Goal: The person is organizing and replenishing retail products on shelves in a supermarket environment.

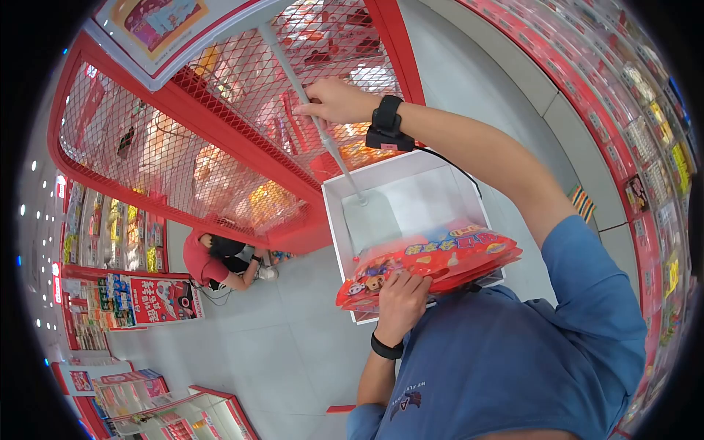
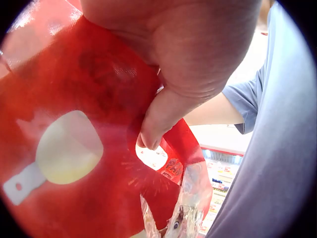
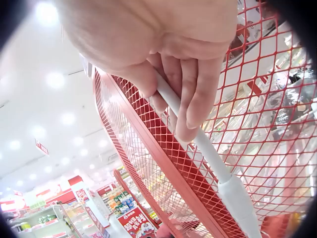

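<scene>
My right hand grips a slim grey-white pole, with the fingers curled round it in the right wrist view. A framed sign is at the pole's upper end; its lower end meets a rounded base plate inside a white box. Against my front, my left hand holds a red printed plastic bag, which overlaps the box's near side. In the left wrist view the thumb hooks into the handle hole of the bag, and crinkled clear wrapping shows below.
A red wire-mesh cage full of packaged goods stands left of the box. Beyond it, a person in a red top crouches on the grey floor. Stocked shelves curve along the right, and a low display stands at lower left.
</scene>
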A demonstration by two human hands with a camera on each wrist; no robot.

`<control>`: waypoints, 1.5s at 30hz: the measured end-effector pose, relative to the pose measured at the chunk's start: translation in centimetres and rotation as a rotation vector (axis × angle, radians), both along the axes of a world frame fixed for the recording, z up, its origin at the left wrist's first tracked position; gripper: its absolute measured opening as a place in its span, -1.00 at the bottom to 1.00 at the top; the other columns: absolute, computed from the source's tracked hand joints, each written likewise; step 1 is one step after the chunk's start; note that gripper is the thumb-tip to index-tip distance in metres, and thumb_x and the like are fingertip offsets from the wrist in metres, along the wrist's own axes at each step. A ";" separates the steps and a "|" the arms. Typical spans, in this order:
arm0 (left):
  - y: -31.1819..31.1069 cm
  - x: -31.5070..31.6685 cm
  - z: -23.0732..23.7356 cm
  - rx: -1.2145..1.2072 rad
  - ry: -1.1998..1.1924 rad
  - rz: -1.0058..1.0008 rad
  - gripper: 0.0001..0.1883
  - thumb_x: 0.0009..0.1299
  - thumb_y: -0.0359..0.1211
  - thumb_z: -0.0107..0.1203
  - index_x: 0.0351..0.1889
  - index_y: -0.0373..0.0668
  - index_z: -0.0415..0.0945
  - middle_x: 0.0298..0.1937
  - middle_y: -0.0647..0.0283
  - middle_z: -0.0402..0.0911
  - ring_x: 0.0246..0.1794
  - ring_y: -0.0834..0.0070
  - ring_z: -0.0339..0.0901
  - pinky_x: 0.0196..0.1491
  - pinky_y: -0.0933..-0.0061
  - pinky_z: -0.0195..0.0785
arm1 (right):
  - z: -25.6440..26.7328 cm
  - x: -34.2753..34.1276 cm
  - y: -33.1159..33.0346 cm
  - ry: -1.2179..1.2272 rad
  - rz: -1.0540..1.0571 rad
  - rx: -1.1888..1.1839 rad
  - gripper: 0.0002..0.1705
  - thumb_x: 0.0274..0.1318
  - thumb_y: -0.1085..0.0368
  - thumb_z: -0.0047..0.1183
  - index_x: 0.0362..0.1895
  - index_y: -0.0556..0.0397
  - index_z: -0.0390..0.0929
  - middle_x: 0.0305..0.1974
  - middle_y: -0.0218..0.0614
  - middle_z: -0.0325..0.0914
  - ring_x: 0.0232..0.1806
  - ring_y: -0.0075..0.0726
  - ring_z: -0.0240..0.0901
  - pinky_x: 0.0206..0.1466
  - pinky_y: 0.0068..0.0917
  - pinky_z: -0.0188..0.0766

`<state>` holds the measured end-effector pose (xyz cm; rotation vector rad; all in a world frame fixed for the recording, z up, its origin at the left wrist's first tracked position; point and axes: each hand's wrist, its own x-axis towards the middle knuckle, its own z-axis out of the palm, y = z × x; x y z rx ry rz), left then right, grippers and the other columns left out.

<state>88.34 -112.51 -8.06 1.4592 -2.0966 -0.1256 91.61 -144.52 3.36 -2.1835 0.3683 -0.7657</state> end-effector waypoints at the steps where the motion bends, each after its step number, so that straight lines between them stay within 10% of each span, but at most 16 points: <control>1: 0.0 0.0 -0.1 -0.002 0.000 -0.002 -0.78 0.02 -0.48 0.15 -0.33 -0.22 0.58 -0.49 0.29 0.42 -0.35 0.37 0.42 -0.15 0.34 0.31 | -0.1 0.3 0.0 -0.003 0.001 -0.007 -0.63 0.20 0.17 0.00 -0.53 0.21 0.55 -0.61 -0.26 0.57 -0.60 -0.35 0.58 -0.41 -0.41 0.49; 25: -1.2 0.8 -1.5 0.092 0.085 0.048 -0.85 0.01 -0.45 0.23 -0.43 -0.17 0.58 -0.51 0.31 0.46 -0.39 0.36 0.43 -0.33 0.33 0.27 | -1.4 1.8 1.1 -0.032 -0.155 -0.092 -0.67 0.14 0.13 0.05 -0.42 0.19 0.58 -0.59 -0.17 0.57 -0.54 -0.18 0.58 -0.38 -0.32 0.47; 35: -2.4 1.5 1.7 0.218 -0.113 0.028 -0.54 0.06 -0.36 0.26 -0.04 -0.19 0.46 -0.16 0.17 0.46 -0.03 0.27 0.40 0.11 0.25 0.20 | 0.9 -1.6 -0.9 -0.010 -0.012 -0.126 -0.58 0.09 0.19 0.14 -0.03 0.21 0.48 -0.19 -0.08 0.62 -0.18 -0.21 0.59 -0.05 -0.36 0.47; 36: -2.2 2.0 2.6 0.318 -0.165 0.018 -0.44 0.14 -0.35 0.25 0.15 -0.16 0.41 0.11 0.13 0.45 0.14 0.17 0.40 0.14 0.21 0.24 | 2.0 -2.4 -1.5 -0.016 -0.035 -0.133 -0.57 0.09 0.23 0.12 0.00 0.21 0.47 -0.17 -0.08 0.62 -0.18 -0.22 0.59 -0.05 -0.37 0.48; 40: -1.8 5.1 8.6 0.365 0.291 -0.192 -0.42 0.19 -0.30 0.27 0.20 -0.17 0.41 0.26 0.12 0.40 0.23 0.21 0.38 0.22 0.24 0.27 | 7.6 -7.3 -3.7 -0.236 -0.061 0.224 -0.59 0.08 0.44 -0.12 0.05 0.21 0.45 -0.14 -0.12 0.63 -0.15 -0.42 0.57 -0.20 -0.56 0.45; 45: -6.1 12.8 15.7 0.166 0.666 0.095 -0.67 0.26 -0.42 0.15 -0.01 -0.29 0.51 0.03 0.20 0.57 0.06 0.44 0.49 0.08 0.45 0.33 | 14.6 -10.9 -4.2 -0.700 0.163 0.423 -0.58 0.23 0.25 -0.04 0.14 0.14 0.39 -0.03 -0.26 0.59 -0.12 -0.44 0.54 0.00 -0.45 0.39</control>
